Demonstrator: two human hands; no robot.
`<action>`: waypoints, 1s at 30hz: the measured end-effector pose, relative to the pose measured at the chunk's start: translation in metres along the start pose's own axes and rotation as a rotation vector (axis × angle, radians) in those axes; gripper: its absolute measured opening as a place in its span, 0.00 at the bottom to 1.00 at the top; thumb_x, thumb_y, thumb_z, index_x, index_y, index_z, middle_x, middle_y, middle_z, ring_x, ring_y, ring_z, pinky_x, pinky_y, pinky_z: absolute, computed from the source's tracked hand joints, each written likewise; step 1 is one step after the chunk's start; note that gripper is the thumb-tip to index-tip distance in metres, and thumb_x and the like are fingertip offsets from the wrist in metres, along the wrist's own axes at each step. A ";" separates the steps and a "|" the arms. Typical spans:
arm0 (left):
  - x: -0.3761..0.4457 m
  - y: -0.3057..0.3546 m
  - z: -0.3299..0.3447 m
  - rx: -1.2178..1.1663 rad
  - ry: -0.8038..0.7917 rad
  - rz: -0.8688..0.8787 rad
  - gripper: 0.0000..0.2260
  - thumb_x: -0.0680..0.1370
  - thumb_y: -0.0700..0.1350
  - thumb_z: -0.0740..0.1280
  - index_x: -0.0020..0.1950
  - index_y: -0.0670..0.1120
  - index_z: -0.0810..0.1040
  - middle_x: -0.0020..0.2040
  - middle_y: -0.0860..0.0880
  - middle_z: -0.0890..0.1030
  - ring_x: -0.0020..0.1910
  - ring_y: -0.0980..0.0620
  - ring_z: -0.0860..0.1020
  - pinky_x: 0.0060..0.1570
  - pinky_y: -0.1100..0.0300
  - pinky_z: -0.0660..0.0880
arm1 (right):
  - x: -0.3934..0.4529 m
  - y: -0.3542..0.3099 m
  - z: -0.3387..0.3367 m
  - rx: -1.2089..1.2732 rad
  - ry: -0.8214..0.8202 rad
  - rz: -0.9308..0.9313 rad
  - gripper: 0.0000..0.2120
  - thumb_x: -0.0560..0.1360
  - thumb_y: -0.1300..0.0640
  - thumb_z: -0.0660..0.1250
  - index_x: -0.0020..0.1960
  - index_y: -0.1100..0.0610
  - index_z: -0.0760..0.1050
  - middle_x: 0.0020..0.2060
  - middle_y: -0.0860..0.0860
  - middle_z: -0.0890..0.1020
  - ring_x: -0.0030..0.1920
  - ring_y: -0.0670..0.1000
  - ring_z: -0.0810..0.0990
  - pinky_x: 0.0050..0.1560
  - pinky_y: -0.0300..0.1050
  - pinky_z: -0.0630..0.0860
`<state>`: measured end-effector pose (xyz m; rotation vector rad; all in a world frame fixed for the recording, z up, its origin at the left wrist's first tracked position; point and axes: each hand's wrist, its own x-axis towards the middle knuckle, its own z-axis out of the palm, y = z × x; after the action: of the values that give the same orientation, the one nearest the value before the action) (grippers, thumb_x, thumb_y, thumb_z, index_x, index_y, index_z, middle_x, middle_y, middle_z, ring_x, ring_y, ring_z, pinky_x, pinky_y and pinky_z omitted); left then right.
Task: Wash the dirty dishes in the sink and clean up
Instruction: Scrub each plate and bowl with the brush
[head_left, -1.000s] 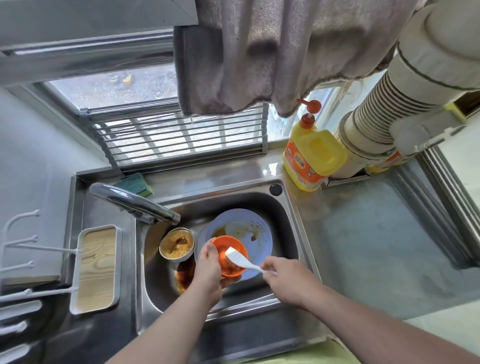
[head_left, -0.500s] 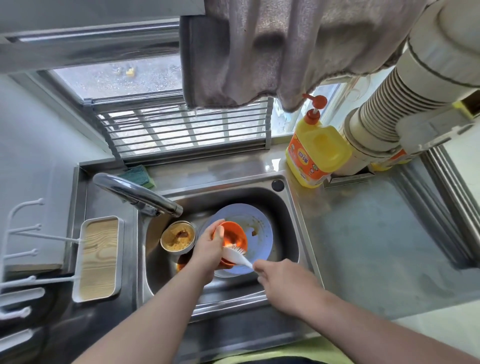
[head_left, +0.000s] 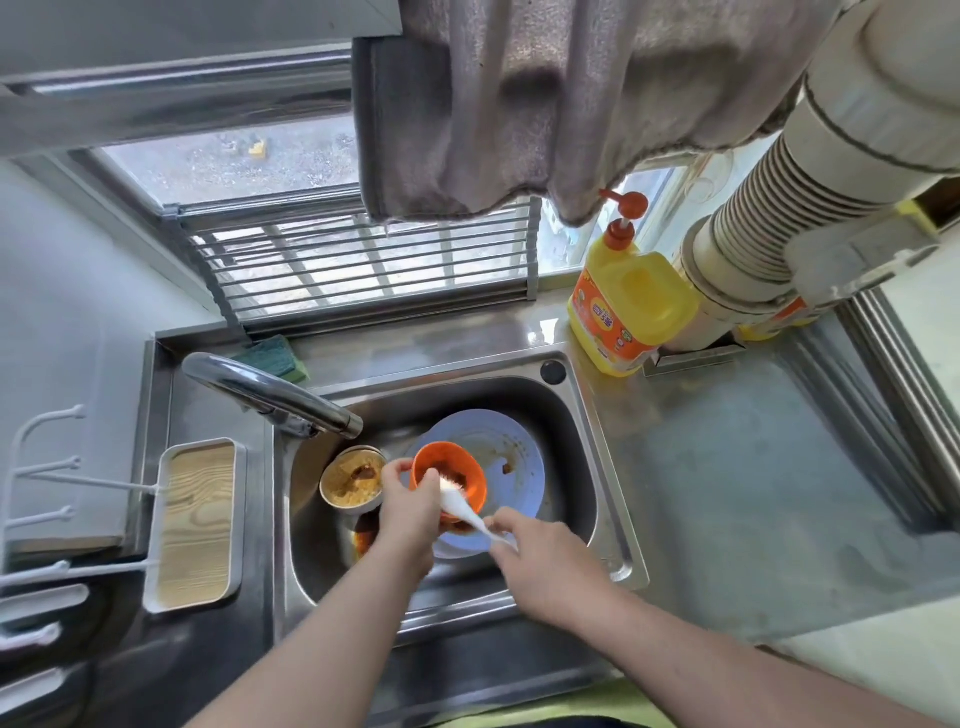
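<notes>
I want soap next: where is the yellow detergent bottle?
In the head view, the yellow detergent bottle stands on the counter at the sink's far right corner, by the window and against the white ribbed duct.

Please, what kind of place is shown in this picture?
It looks like a small home kitchen, at the washing-up corner. A steel sink under a window holds dirty dishes, a tap reaches over it, and a yellow dish soap bottle stands on the steel counter beside it.

sink (head_left: 613, 499): plate (head_left: 519, 457) inside, small bowl (head_left: 352, 480) to its left | soap bottle (head_left: 631, 312) behind-right
</notes>
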<state>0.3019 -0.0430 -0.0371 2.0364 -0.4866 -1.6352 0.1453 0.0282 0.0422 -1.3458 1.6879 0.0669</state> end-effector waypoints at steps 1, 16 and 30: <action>-0.003 -0.007 0.001 0.020 0.082 0.064 0.07 0.84 0.47 0.64 0.58 0.60 0.70 0.54 0.45 0.79 0.50 0.42 0.81 0.49 0.42 0.83 | 0.000 -0.002 0.004 0.162 -0.048 0.060 0.11 0.82 0.48 0.60 0.63 0.41 0.74 0.48 0.49 0.83 0.44 0.53 0.79 0.46 0.46 0.75; -0.012 -0.002 -0.004 -0.068 0.153 0.322 0.07 0.80 0.49 0.71 0.54 0.58 0.76 0.47 0.46 0.84 0.44 0.45 0.83 0.45 0.49 0.81 | -0.003 -0.013 0.006 0.886 -0.171 0.274 0.06 0.85 0.48 0.60 0.58 0.45 0.75 0.27 0.47 0.68 0.23 0.46 0.58 0.23 0.35 0.56; 0.006 0.010 -0.031 -0.188 -0.324 -0.377 0.28 0.80 0.62 0.67 0.70 0.42 0.72 0.62 0.34 0.82 0.58 0.33 0.84 0.50 0.37 0.83 | 0.000 0.017 -0.041 -0.424 0.064 -0.114 0.14 0.85 0.47 0.55 0.69 0.36 0.65 0.48 0.52 0.82 0.45 0.60 0.79 0.42 0.50 0.78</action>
<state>0.3334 -0.0502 -0.0311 1.8082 -0.0459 -2.1611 0.1066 0.0121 0.0560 -1.7711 1.7057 0.3345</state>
